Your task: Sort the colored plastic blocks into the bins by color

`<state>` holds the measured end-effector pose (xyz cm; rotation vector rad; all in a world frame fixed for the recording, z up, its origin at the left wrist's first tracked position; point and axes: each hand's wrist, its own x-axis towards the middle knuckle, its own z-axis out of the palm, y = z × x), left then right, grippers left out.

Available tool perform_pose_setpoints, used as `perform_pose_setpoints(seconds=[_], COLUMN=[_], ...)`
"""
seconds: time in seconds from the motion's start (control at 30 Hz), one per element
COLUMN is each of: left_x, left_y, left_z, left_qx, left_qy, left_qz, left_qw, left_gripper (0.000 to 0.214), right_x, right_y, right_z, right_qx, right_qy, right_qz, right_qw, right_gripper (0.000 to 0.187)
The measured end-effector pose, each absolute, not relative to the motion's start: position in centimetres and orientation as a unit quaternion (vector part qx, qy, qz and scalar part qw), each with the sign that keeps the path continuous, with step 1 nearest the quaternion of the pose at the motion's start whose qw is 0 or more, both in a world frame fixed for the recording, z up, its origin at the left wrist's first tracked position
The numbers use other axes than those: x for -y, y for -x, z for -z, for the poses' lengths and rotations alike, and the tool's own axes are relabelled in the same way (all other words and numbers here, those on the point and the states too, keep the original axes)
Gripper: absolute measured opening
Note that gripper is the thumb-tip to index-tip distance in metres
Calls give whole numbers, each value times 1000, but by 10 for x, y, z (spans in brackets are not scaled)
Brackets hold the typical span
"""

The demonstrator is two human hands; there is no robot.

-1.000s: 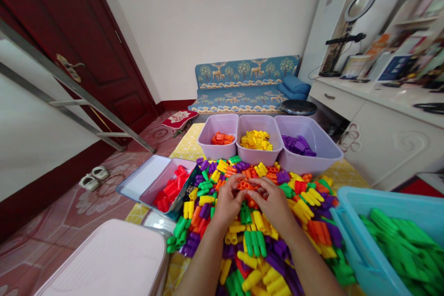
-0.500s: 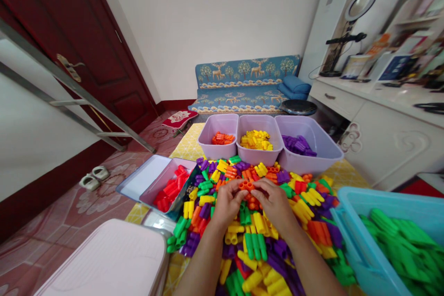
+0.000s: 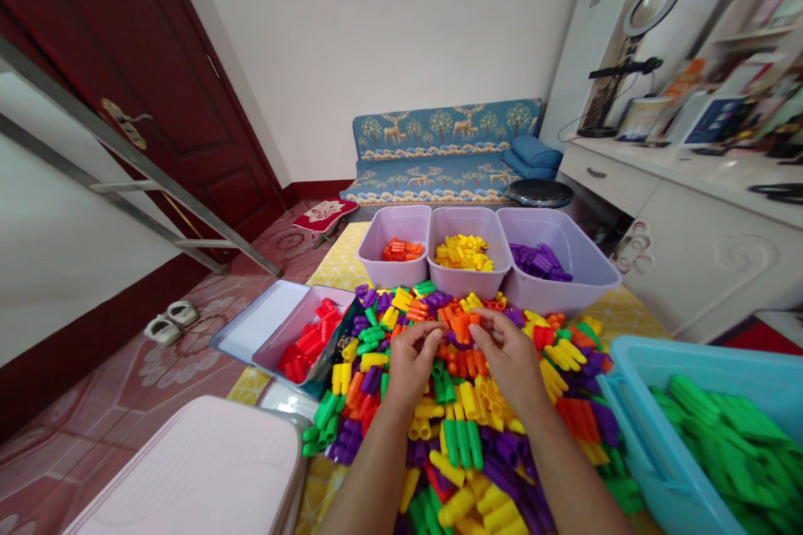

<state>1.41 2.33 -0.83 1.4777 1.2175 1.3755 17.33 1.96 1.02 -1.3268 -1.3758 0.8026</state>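
Note:
My right hand (image 3: pixel 509 355) pinches an orange tube block (image 3: pixel 462 326) between thumb and fingers, just above the heap. To its left, my left hand (image 3: pixel 411 361) hovers with thumb and index finger slightly apart and nothing visible between them. Below both hands spreads a pile of tube blocks in green, yellow, purple, orange and red, including a green block (image 3: pixel 462 445). More orange blocks (image 3: pixel 467 363) lie between my wrists.
Behind the pile stand lilac bins with orange (image 3: pixel 395 273), yellow (image 3: pixel 469 280) and purple blocks (image 3: pixel 558 298). A box of red blocks (image 3: pixel 260 355) is at left, near a pale pink lid (image 3: pixel 188 468). At right, a blue tub (image 3: pixel 652 435) holds green blocks.
My hands have moved apart. The left hand has let go of the orange block, which now stays in the right hand and is turned differently. The bins have not moved.

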Motion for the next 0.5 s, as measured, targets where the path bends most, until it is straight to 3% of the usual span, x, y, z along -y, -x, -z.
perform_pose_setpoints(seconds=[0.1, 0.23, 0.4, 0.5], left_x=[-24, -24, -27, -26], left_y=[-12, -9, -11, -13], left_z=[8, 11, 22, 22], left_qx=[-499, -526, -598, -621], left_qy=[-573, -613, -683, -706], left_qz=[-571, -562, -407, -332], left_qw=[310, 178, 96, 77], left_gripper=[21, 27, 57, 57], right_x=[-22, -21, -16, -15], right_y=[-175, -175, -176, -179], right_z=[-9, -12, -22, -24], right_qx=[551, 577, 595, 595], right_qy=[522, 533, 532, 533], right_qz=[-396, -386, -393, -398], right_qw=[517, 484, 456, 450], right_gripper=[38, 29, 32, 34])
